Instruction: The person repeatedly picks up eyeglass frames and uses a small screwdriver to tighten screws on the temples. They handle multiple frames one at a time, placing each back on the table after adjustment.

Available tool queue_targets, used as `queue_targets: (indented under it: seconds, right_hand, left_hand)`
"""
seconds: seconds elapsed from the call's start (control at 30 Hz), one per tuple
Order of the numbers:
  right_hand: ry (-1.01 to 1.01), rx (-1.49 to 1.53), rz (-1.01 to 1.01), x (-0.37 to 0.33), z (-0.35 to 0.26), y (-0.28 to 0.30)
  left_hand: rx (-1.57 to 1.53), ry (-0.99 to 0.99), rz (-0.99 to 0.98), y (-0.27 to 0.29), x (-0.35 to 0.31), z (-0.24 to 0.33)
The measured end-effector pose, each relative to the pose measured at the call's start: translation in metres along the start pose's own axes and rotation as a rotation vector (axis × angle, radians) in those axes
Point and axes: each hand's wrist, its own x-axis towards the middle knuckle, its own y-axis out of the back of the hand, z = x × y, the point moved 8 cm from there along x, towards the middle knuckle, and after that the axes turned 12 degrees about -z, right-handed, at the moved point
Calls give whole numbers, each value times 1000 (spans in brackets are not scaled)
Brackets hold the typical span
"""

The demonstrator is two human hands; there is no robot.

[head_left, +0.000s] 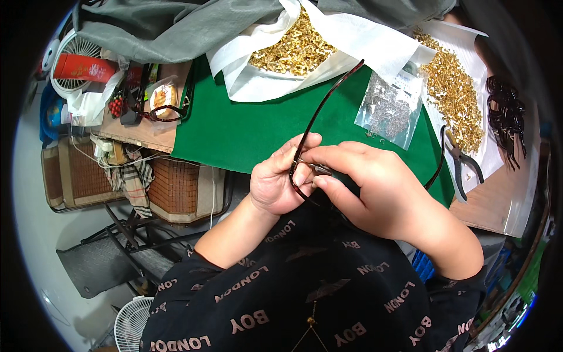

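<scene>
We see a dark eyeglass frame (pixel 298 161) between the two hands, above the near edge of the green cloth (pixel 229 135). It looks glossy and brown-black, with reddish mottling, and its slim temple arm (pixel 318 107) sweeps up and rightward in a long, smooth curve. We see the left hand (pixel 272 182) half closed, its thumb and fingers curled around the frame. The right hand (pixel 381 179) has thumb and forefinger nearly together, pinching a small dark tool (pixel 321 169) beside the frame; we cannot tell whether its tip touches. Past the right hand we notice a dark curved piece (pixel 443 146), near the pliers (pixel 455 152)
</scene>
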Motion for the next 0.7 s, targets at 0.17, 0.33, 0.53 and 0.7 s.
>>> queue_targets:
  seconds: [0.17, 0.33, 0.53, 0.7]
  right_hand:
    - [37, -285, -4, 0, -10, -3]
    - [98, -470, -35, 1, -23, -3]
    - [215, -414, 51, -36, -60, 21]
    - [1, -285, 93, -47, -7, 18]
  left_hand:
    - [30, -5, 27, -1, 2, 0]
    - [23, 48, 105, -4, 0, 1]
    - [1227, -403, 31, -146, -38, 91]
    - [2409, -215, 1134, -157, -96, 149]
